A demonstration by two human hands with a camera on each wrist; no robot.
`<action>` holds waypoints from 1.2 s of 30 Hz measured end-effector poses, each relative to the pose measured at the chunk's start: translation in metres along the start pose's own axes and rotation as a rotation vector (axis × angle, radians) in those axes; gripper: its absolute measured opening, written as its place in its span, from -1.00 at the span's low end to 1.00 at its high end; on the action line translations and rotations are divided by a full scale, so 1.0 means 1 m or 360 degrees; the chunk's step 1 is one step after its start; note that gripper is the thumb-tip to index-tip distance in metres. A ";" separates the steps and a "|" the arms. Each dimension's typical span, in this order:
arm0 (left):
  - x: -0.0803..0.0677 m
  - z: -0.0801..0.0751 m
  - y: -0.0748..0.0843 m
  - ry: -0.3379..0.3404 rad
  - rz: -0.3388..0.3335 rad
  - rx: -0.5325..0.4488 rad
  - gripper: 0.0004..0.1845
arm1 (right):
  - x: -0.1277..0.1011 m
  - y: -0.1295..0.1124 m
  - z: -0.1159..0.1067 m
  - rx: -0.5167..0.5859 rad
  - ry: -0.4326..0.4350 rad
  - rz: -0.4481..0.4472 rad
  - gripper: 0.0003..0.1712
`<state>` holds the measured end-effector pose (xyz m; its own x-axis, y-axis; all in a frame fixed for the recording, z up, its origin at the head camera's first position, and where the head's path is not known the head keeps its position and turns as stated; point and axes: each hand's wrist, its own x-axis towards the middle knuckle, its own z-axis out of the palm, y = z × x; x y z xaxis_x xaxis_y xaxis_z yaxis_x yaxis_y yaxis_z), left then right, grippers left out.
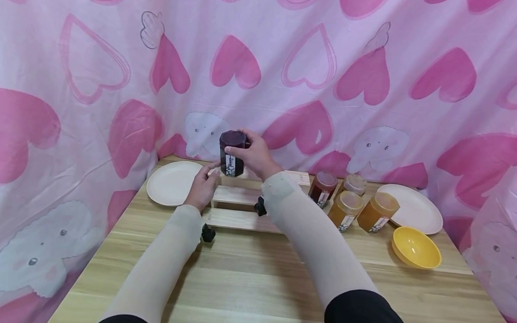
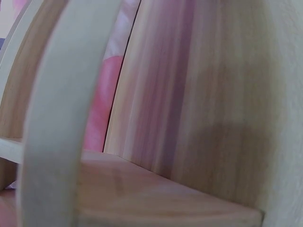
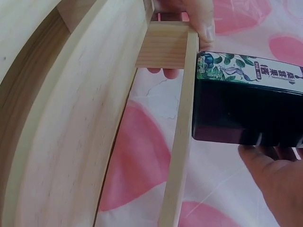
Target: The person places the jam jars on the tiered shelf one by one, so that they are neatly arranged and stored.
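Pale-sleeved forearms reach over the light wooden table (image 1: pixel 254 285). The right hand (image 1: pixel 254 154) grips a dark purple labelled glass jar (image 1: pixel 232 153) upright on the stepped wooden rack's (image 1: pixel 235 217) top tier. The left hand (image 1: pixel 203 188) pinches that rack's left end, fingers curled.

On the wooden table (image 1: pixel 254 285), backed by a pink heart-print curtain (image 1: pixel 373 65), sit a white plate (image 1: pixel 172 182) at the left, four jars (image 1: pixel 347 202), another plate (image 1: pixel 415 207) and a yellow bowl (image 1: pixel 415 248) at the right.
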<state>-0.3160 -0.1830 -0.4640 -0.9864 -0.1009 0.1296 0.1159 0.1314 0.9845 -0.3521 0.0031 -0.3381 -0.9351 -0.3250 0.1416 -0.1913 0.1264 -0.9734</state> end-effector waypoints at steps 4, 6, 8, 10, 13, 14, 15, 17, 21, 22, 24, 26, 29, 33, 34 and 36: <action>0.000 0.000 -0.001 0.0007 0.0013 0.0032 -0.56 | -0.005 0.001 -0.005 0.0079 -0.0052 0.0021 0.02; 0.000 0.001 0.000 0.0021 0.0013 0.0044 -0.57 | -0.008 0.002 -0.008 0.0133 -0.0080 0.0024 0.03; 0.000 0.001 0.000 0.0036 0.0025 0.0049 -0.57 | -0.013 0.003 -0.011 0.0162 -0.0096 0.0012 0.03; 0.000 0.001 0.000 0.0041 0.0030 0.0038 -0.58 | -0.017 0.004 -0.016 0.0146 -0.0096 -0.0006 0.02; 0.000 0.002 -0.001 0.0031 0.0032 0.0012 -0.58 | -0.023 0.005 -0.024 0.0102 -0.0092 -0.0031 -0.01; 0.000 0.002 -0.001 0.0025 0.0031 0.0001 -0.58 | -0.025 0.005 -0.026 0.0081 -0.0090 -0.0033 -0.02; 0.001 0.002 -0.001 0.0022 0.0031 -0.0003 -0.58 | -0.027 0.004 -0.030 0.0058 -0.0089 -0.0033 -0.02; 0.001 0.002 -0.002 0.0027 0.0032 -0.0002 -0.58 | -0.031 0.003 -0.035 0.0037 -0.0095 -0.0040 -0.04; 0.002 0.002 -0.003 0.0038 0.0036 0.0019 -0.57 | -0.039 -0.001 -0.044 -0.0017 -0.0092 -0.0048 -0.06; 0.002 0.002 -0.003 0.0042 0.0037 0.0024 -0.57 | -0.041 -0.002 -0.046 -0.0027 -0.0089 -0.0053 -0.06; 0.001 0.002 -0.002 0.0043 0.0039 0.0035 -0.57 | -0.044 -0.002 -0.050 -0.0052 -0.0091 -0.0053 -0.08; 0.001 0.002 -0.002 0.0049 0.0037 0.0034 -0.58 | -0.047 -0.002 -0.054 -0.0066 -0.0100 -0.0058 -0.09; 0.000 0.002 -0.001 0.0046 0.0034 0.0045 -0.57 | -0.053 0.000 -0.060 -0.0083 -0.0123 -0.0064 -0.08; 0.000 0.002 -0.001 0.0037 0.0029 0.0053 -0.56 | -0.062 0.004 -0.070 -0.0082 -0.0163 -0.0062 -0.08; 0.000 0.002 -0.002 0.0037 0.0028 0.0056 -0.56 | -0.065 0.006 -0.073 -0.0072 -0.0180 -0.0065 -0.09; 0.001 0.001 -0.002 0.0035 0.0033 0.0059 -0.56 | -0.071 0.009 -0.078 -0.0055 -0.0204 -0.0070 -0.12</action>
<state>-0.3169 -0.1821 -0.4663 -0.9811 -0.1193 0.1526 0.1312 0.1703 0.9766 -0.3103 0.1005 -0.3424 -0.8802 -0.4477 0.1573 -0.2433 0.1412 -0.9596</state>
